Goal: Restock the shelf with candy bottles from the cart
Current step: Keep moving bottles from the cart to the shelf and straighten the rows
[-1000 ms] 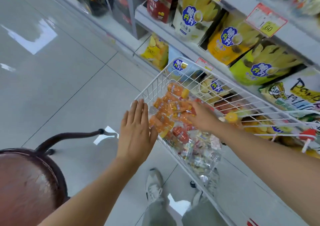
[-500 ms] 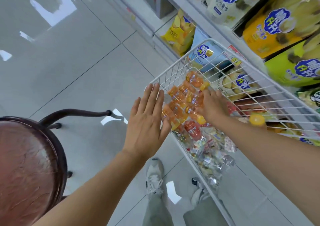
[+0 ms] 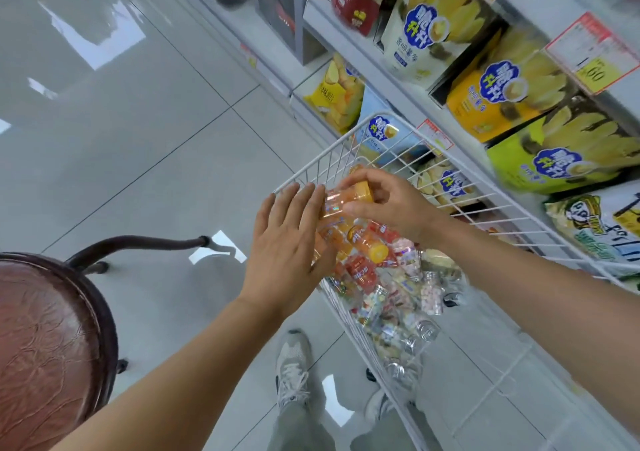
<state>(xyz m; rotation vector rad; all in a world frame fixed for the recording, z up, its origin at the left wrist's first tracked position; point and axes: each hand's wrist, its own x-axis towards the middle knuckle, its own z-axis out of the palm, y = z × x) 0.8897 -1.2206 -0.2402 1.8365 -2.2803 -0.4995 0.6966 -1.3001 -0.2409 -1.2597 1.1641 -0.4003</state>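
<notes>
Left hand [image 3: 291, 239] is held flat with fingers straight, nothing gripped, seemingly just laid against the clear plastic candy bottle with the orange cap [image 3: 346, 198]. That bottle is pinched by the right hand [image 3: 391, 205] just above the white wire cart [image 3: 332, 153]. Honestly, a fuller wrap should be taken before it's carried to the grey metal shelf [image 3: 348, 47].

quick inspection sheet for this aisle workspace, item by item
surface: glossy grey floor tiles
job's things: white wire cart holding candy bottles; held bottle above the pile; shelf stocked with snack bags
clutter: brown stool left of the cart
hands: right hand grips the held bottle; left hand, fingers straight, beside it
cables: nothing seen
surroundings: price tags; person's shoes
</notes>
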